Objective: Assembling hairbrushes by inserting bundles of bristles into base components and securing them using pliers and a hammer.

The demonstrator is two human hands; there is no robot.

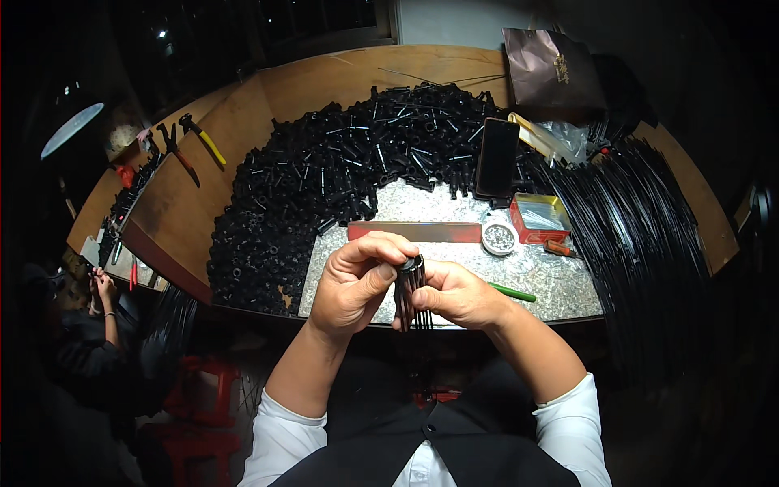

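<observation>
Black rod bundle (404, 300), long axis roughly vertical in view, round end up, rods pointing down, left hand (354, 280) pinching its top, right hand (456, 297) gripping its side.

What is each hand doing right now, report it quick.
Left hand: closed, holding the upper end of a bundle of thin black rods.
Right hand: closed, holding the same bundle.

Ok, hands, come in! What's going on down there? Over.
Left hand: pinches top of black rib bundle. Right hand: holds its side. Ribs bunched together. Green stick near right wrist, seemingly not in the way.
</observation>
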